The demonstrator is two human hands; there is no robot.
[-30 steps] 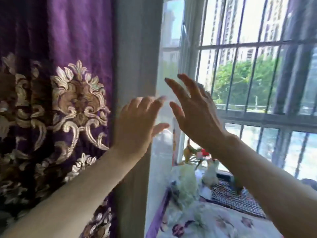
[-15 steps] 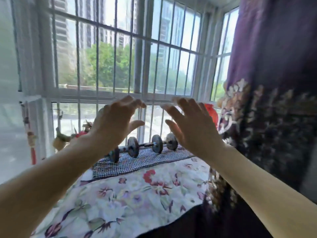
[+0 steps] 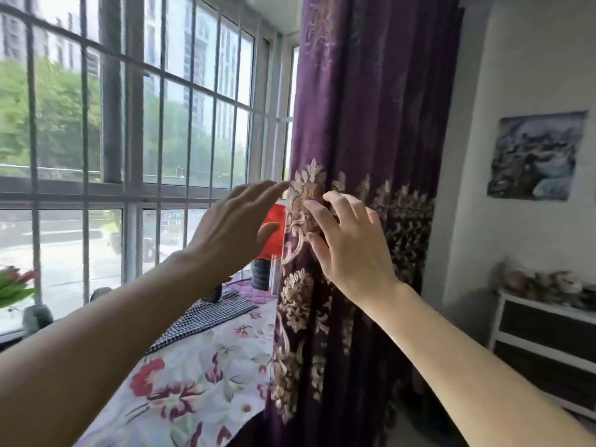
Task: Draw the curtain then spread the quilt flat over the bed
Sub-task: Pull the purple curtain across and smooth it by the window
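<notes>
A purple curtain (image 3: 361,130) with gold embroidery hangs bunched at the right side of the barred window (image 3: 135,124). My right hand (image 3: 348,246) lies flat against its left edge, fingers spread on the embroidery and not closed on the cloth. My left hand (image 3: 235,230) is raised just left of the curtain's edge, fingers apart, fingertips almost touching the fabric. Neither hand holds anything. The bed and quilt are out of sight.
A floral cloth (image 3: 193,379) covers the window ledge, with a checked cloth (image 3: 209,317), a dumbbell (image 3: 211,293) and a red object (image 3: 274,233) behind my hands. A white cabinet (image 3: 545,343) stands at the right wall under a picture (image 3: 535,156). Tulips (image 3: 14,285) sit far left.
The view has swung right from the left curtain across the window. Both hands have moved to the right curtain, and my right hand now touches its edge.
</notes>
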